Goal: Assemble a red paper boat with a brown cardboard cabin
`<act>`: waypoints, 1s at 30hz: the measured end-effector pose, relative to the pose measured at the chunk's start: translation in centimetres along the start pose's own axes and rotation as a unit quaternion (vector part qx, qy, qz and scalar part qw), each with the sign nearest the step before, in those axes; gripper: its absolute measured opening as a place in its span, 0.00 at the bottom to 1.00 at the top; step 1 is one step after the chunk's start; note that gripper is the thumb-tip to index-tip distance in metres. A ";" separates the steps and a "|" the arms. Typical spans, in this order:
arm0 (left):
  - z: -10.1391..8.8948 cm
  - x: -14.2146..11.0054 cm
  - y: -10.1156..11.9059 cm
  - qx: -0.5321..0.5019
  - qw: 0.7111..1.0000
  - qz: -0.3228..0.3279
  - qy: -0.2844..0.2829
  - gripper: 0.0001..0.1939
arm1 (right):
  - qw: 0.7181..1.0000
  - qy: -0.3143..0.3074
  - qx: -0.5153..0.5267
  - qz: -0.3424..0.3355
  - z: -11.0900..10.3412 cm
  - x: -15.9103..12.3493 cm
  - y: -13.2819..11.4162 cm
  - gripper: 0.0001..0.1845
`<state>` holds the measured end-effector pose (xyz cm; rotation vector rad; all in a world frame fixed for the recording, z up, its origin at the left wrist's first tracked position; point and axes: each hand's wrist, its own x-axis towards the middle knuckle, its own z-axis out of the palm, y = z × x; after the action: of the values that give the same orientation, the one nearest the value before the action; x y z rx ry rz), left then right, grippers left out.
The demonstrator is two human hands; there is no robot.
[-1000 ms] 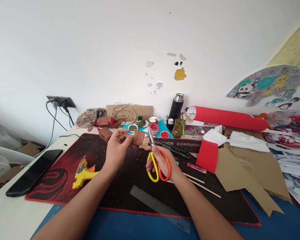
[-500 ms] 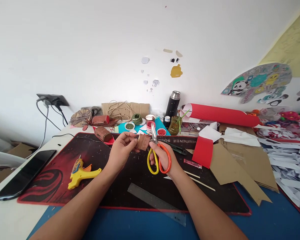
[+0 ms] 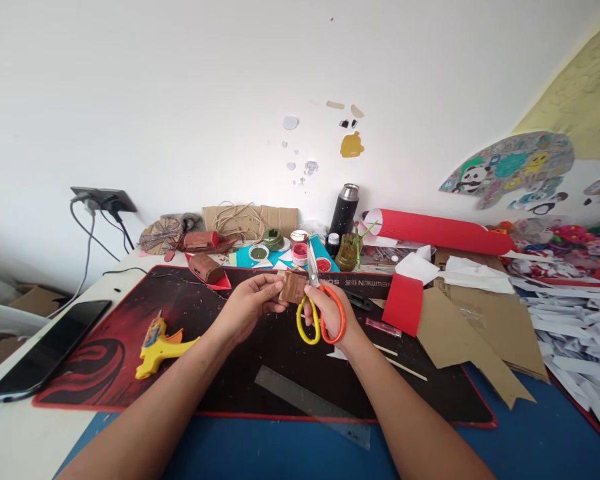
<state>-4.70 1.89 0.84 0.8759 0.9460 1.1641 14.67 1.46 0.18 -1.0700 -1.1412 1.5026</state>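
Between my hands is a small brown piece of cardboard, painted on its face. My left hand pinches its left edge between thumb and fingers. In my right hand are scissors with one yellow and one orange handle, their blades pointing up just beside the cardboard's right side. My right fingertips are close to the cardboard's edge; whether they also grip it I cannot tell. Behind the hands, paint pots stand on a blue sheet. A brown and red model boat lies to the left.
A yellow glue gun and a phone lie left. A clear ruler crosses the front edge of the dark mat. Cardboard sheets, red paper and thin sticks are right; a black flask stands behind.
Both hands have shifted slightly right. The cardboard piece has turned so its face shows more squarely, and the scissors stand a little further right. My view has moved slightly.
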 end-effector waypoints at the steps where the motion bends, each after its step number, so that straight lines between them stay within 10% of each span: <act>1: 0.0 0.0 0.0 0.002 1.000 -0.009 -0.007 0.23 | 1.000 0.001 -0.001 -0.001 0.0 0.0 -0.1 0.21; 23: -0.1 -0.3 1.0 0.143 0.987 0.057 -0.041 0.21 | 1.000 -0.007 -0.002 0.000 -0.1 0.1 0.1 0.20; 30: -0.6 0.3 1.0 0.062 0.992 0.087 0.067 0.21 | 0.999 -0.036 -0.012 0.021 0.3 -0.3 0.3 0.34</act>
<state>-5.52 2.40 1.52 1.0056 1.0753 1.3380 14.37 1.11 0.00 -1.0707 -1.1950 1.5748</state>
